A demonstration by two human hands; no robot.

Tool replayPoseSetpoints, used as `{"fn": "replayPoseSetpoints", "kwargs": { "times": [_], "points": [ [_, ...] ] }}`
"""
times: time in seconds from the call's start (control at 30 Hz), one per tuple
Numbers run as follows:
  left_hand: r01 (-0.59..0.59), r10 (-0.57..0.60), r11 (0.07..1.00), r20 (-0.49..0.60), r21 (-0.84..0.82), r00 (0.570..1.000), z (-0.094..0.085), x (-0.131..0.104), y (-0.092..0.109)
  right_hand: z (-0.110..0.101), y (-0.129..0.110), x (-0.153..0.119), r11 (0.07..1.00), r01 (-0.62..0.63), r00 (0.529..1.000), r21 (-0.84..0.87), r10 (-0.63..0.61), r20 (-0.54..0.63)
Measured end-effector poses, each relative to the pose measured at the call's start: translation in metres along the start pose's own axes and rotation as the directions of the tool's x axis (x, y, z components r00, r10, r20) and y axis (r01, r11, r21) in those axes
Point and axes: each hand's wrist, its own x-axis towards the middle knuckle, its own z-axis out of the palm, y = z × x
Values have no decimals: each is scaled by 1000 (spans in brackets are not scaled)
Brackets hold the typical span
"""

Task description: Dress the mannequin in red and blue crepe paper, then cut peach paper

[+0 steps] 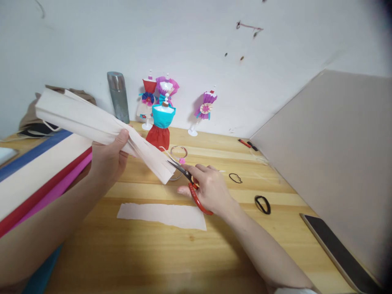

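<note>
My left hand (pixel 112 157) grips a long folded length of white crepe paper (pixel 79 116) by its middle, thumb on top. The paper slants down to the right and its lower end hangs above the table. In my right hand (pixel 208 185) is a pair of scissors (pixel 197 198) with red handles and dark blades. The blades are slightly apart, their tips at the paper's lower right end. Below both hands a cut white paper strip (pixel 162 215) lies flat on the wooden table (pixel 147 261).
Coloured crepe paper rolls (pixel 43 175) lie at the left, under my forearm. Small dress forms (pixel 163 118) in crepe paper stand along the wall beside a steel flask (pixel 118 98). Black hair ties (pixel 262 204) and a phone (pixel 337 249) are at the right, near a side panel (pixel 330 143).
</note>
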Motion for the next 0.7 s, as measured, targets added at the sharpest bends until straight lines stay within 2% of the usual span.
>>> {"fn": "replayPoseSetpoints", "kwargs": {
  "times": [0.17,0.3,0.53,0.7],
  "points": [
    [9,-9,1000,-9,18,1000,0,0,1,3,3,-1,1000,-4,1000,-30,4,-23],
    [-7,7,1000,4,16,1000,-2,1,-2,6,4,-1,999,-48,999,5,48,21],
    [-3,3,1000,-28,8,1000,-1,1,-2,-5,-1,1,937,-151,984,315,113,135],
    [37,-35,998,-48,44,998,2,-2,-5,-7,4,2,841,-181,982,511,125,141]
  ]
}}
